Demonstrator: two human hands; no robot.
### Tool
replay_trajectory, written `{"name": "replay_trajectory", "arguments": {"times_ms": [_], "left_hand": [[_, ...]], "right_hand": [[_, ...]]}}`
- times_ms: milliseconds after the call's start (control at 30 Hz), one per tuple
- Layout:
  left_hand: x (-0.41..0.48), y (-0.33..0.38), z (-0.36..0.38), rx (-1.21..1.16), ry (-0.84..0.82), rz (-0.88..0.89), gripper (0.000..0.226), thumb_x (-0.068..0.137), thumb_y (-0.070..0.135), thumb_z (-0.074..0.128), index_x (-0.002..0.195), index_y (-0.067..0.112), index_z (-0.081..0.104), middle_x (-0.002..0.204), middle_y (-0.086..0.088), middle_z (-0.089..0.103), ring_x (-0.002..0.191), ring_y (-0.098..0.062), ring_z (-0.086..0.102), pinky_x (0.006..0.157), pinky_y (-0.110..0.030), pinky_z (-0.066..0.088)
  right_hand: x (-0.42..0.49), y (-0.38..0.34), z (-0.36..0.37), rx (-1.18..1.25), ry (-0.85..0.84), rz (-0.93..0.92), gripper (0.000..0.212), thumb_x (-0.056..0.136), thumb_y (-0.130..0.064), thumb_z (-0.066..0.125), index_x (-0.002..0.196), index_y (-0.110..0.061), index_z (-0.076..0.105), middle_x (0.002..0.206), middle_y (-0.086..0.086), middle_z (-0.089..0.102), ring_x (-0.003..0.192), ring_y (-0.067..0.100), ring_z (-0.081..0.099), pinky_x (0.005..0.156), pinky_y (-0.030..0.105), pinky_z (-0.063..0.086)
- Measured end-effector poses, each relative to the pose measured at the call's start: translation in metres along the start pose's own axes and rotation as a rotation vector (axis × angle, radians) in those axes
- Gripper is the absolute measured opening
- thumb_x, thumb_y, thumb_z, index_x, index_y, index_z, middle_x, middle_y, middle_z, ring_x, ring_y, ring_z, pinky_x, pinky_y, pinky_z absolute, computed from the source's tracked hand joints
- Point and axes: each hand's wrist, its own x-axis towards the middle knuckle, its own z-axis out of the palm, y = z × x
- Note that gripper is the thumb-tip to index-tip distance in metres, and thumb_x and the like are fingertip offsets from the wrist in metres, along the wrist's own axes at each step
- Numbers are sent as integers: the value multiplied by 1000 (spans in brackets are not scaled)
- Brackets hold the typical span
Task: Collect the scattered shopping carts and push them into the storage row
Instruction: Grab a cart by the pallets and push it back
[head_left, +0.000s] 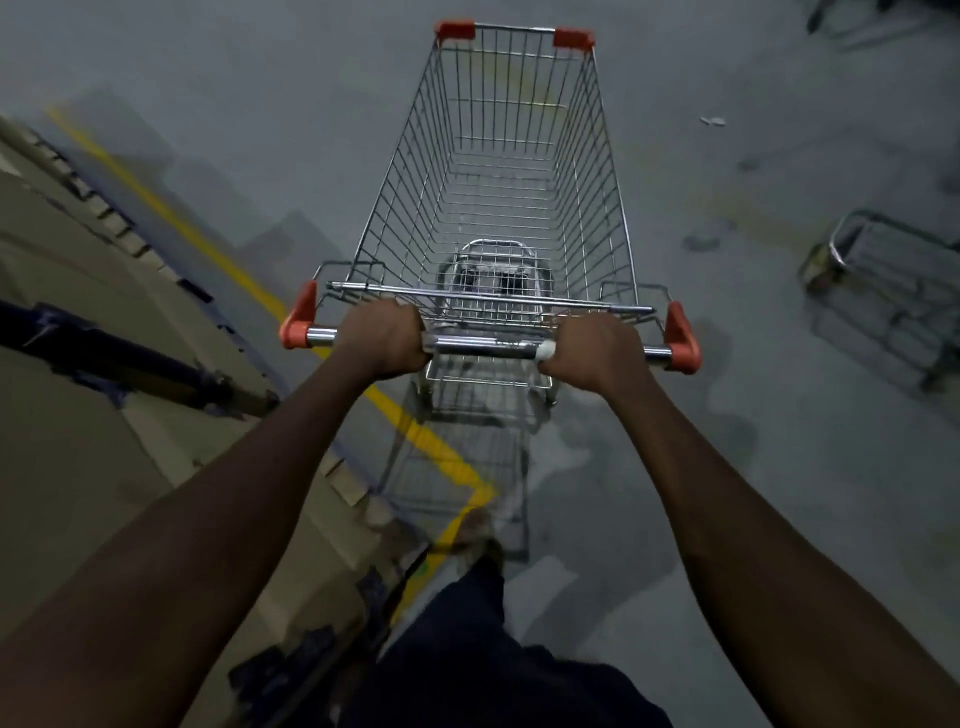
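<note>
A wire shopping cart (498, 171) with orange corner caps stands straight ahead of me on the grey floor, its basket empty. Its chrome handle bar (485, 347) runs across the middle of the view. My left hand (382, 335) is wrapped around the bar left of centre. My right hand (592, 348) grips it right of centre. A second cart (888, 291) stands at the right edge, partly cut off and blurred.
A yellow floor line (171, 218) runs diagonally under the cart and turns a corner near my foot (475, 530). Flattened cardboard and a dark blue beam (130, 364) fill the left side. Another metal frame (852, 21) shows at the top right corner.
</note>
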Motion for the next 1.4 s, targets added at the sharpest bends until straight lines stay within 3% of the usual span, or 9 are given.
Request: {"name": "replay_trajectory", "arguments": {"times_ms": [300, 600, 867, 1033, 1233, 1400], "left_hand": [[-112, 123, 18, 23, -26, 126, 35, 77, 47, 58, 86, 16, 70, 82, -13, 68, 81, -35, 66, 68, -34, 51], [-163, 262, 22, 93, -49, 354, 31, 74, 46, 58, 81, 17, 68, 76, -9, 64, 71, -33, 64, 61, -30, 44], [-156, 406, 3, 168, -28, 633, 29, 78, 45, 57, 80, 18, 66, 77, -10, 62, 71, -33, 62, 60, -30, 39], [-136, 505, -13, 205, -24, 802, 29, 79, 45, 55, 74, 17, 61, 73, -8, 62, 67, -31, 61, 60, -30, 44], [-94, 629, -34, 255, 39, 1038, 34, 80, 48, 54, 84, 16, 65, 82, -10, 65, 76, -33, 64, 62, -31, 42], [-71, 734, -55, 326, 54, 1208, 36, 82, 50, 56, 89, 16, 67, 89, -10, 67, 82, -32, 66, 65, -31, 44]], "right_hand": [[-178, 57, 42, 83, -50, 134, 39, 74, -53, 63, 89, -18, 69, 91, 9, 69, 87, 30, 65, 69, 32, 43], [-334, 135, 82, 149, -10, 380, 42, 76, -52, 62, 93, -15, 69, 96, 12, 68, 91, 32, 65, 75, 34, 47], [-429, 223, 99, 246, -22, 656, 46, 78, -53, 60, 110, -20, 67, 104, 11, 67, 98, 31, 64, 78, 35, 47], [-471, 288, 104, 282, -4, 833, 43, 78, -51, 61, 102, -15, 69, 103, 12, 67, 97, 32, 64, 79, 35, 48], [-504, 368, 107, 335, 33, 1056, 38, 77, -48, 62, 99, -18, 69, 100, 13, 69, 96, 32, 65, 77, 35, 48], [-526, 430, 114, 405, 25, 1245, 47, 71, -58, 61, 100, -22, 72, 98, 11, 71, 94, 30, 66, 78, 34, 50]]}}
